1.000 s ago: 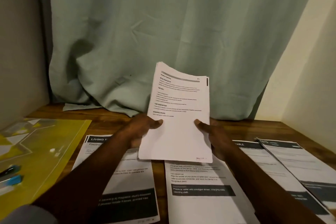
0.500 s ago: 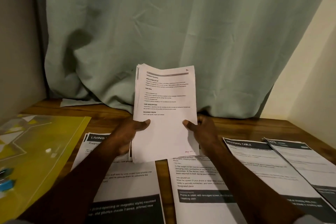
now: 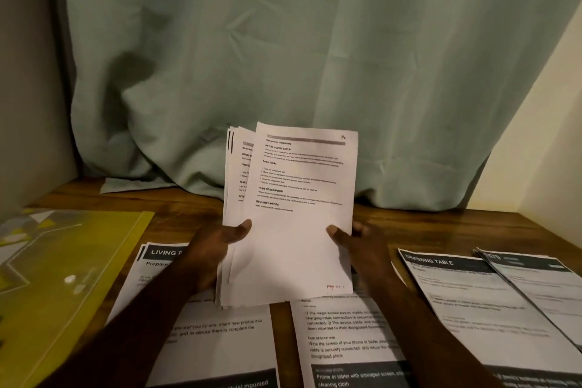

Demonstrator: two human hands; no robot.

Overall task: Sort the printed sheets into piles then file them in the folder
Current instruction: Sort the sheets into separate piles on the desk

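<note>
A pale green curtain (image 3: 283, 57) hangs behind a wooden desk (image 3: 441, 224) and its hem lies on the back edge of the desk. A yellow folder (image 3: 78, 261) lies flat at the left edge.

Both hands hold a stack of printed sheets (image 3: 299, 239) nearly upright above the middle of the desk, with its lower edge over the piles below. The left hand (image 3: 214, 249) grips the left side of the stack, with the thumb on the front and the fingers hidden behind. The right hand (image 3: 362, 249) grips the right side in the same way, the thumb pressing on the front sheet. The front sheet sits a little to the right of the sheets behind it (image 3: 239, 173), so their left margins show.

Four piles lie flat along the near edge of the desk. The pile headed "LIVING" (image 3: 220, 340) is just beside the folder. The middle pile (image 3: 340, 340) is next to it. Towards the right edge lies the pile headed "DRESSING TABLE" (image 3: 466, 302), and the last pile (image 3: 541, 280) overlaps its right side.
</note>
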